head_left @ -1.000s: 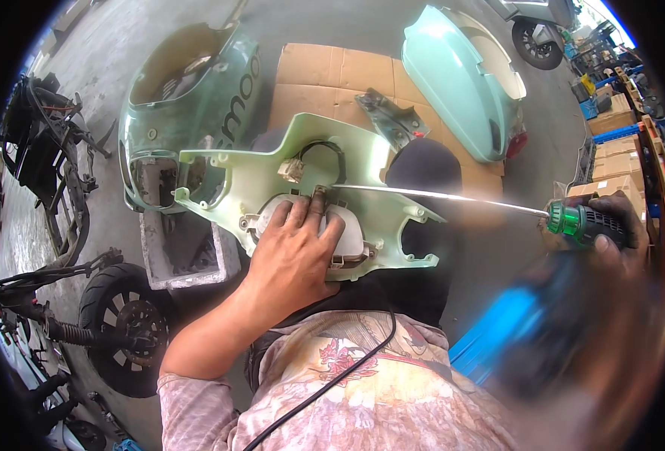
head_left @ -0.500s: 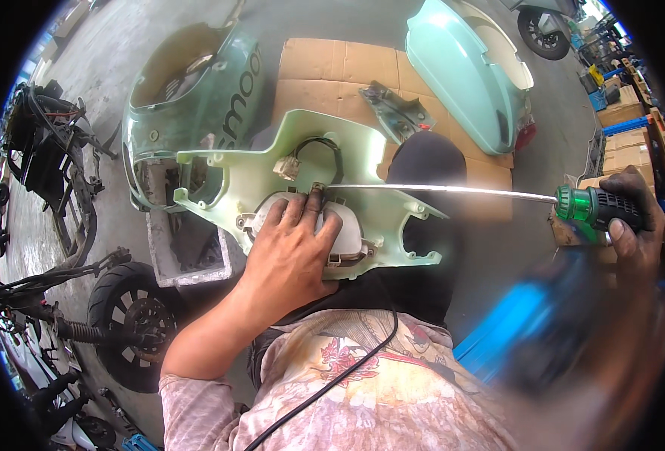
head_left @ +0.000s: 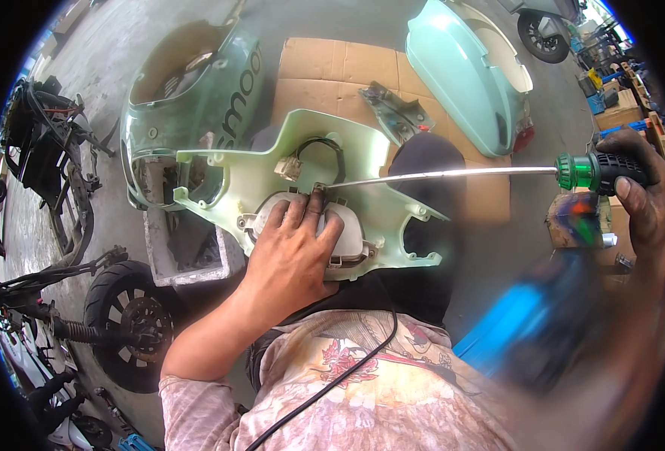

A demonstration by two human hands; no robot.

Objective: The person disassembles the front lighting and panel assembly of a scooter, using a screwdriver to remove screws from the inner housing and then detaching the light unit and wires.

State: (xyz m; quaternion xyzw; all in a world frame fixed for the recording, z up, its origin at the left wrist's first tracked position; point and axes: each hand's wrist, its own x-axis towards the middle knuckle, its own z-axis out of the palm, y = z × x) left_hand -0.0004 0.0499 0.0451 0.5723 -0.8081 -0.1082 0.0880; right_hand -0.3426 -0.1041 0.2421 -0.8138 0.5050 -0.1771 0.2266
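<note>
A pale green plastic scooter cover lies across my lap with its inner side up. Set into it is a whitish rounded housing, seemingly the back of an instrument cluster. My left hand grips this housing from above, fingers curled over it and fingertips at its far edge. In my right hand, fingers wrapped round the green and black handle, is a long screwdriver. Its shaft runs leftward to a spot beside my left fingertips; my fingers partly hide the exact contact. A short black cable with a white connector lies just beyond.
Flattened cardboard covers the floor ahead, bearing a dark bracket piece and a mint body panel. A green front shell stands left, near a wheel and a bare scooter frame. A blurred blue object is at right.
My right hand has risen a little with the screwdriver handle, so the shaft now slopes up toward the right. My left hand and the cover have stayed in place.
</note>
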